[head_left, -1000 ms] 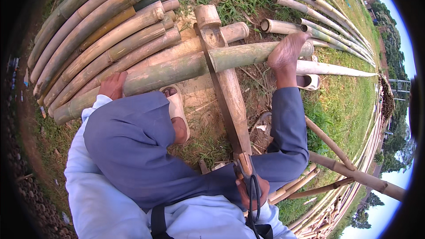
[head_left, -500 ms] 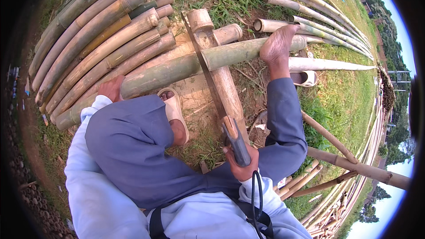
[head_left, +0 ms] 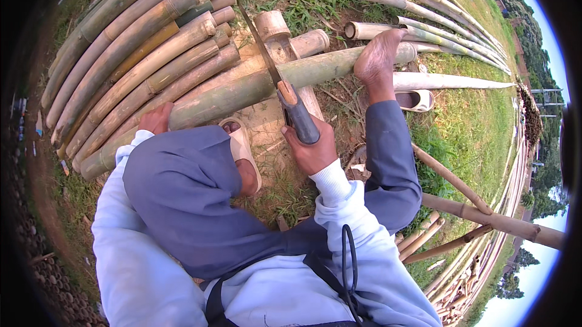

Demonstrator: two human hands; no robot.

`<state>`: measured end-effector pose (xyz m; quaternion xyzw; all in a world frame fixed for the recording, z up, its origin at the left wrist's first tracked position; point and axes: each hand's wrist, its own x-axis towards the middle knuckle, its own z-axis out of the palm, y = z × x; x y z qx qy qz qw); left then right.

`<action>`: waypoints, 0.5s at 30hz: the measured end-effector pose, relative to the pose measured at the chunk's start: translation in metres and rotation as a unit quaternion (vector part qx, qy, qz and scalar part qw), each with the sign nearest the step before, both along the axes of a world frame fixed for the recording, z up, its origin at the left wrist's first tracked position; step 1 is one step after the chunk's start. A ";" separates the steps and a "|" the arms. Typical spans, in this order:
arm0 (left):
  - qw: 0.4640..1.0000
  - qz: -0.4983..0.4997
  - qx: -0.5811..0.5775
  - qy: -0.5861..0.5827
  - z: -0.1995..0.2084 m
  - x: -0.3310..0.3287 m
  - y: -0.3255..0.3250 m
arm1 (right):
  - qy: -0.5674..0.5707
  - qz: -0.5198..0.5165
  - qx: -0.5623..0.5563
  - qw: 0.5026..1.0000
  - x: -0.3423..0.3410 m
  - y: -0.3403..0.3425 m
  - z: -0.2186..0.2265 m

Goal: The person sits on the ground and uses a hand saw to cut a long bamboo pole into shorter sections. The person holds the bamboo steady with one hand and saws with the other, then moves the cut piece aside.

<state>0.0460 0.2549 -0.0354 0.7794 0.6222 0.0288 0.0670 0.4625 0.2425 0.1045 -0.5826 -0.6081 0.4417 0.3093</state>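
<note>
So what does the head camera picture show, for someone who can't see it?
A person's right hand holds a long knife against a green bamboo pole, with a bare foot on it. The left hand steadies the pole beside stacked bamboo.

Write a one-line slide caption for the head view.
Right hand sets a long blade on a green bamboo pole, steadied by the left hand and a bare foot.

Your right hand (head_left: 312,151) grips a smooth dark handle below a dull metal blade (head_left: 260,42). The bamboo pole (head_left: 242,90) looks matt green and weathered. Your sleeves are soft cloth.
</note>
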 end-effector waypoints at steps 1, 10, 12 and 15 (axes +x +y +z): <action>1.000 0.018 0.004 0.011 -0.006 -0.007 -0.007 | -0.002 0.011 0.002 1.000 -0.004 0.004 0.002; 0.999 0.005 0.041 0.018 0.001 -0.001 -0.018 | -0.102 0.009 -0.037 0.994 0.067 -0.159 0.071; 0.999 0.002 0.043 0.012 0.011 0.008 -0.009 | -0.079 0.004 -0.035 0.996 0.059 -0.135 0.060; 0.999 0.000 0.048 -0.003 0.006 0.006 -0.005 | -0.023 -0.014 -0.015 1.000 0.015 -0.041 0.013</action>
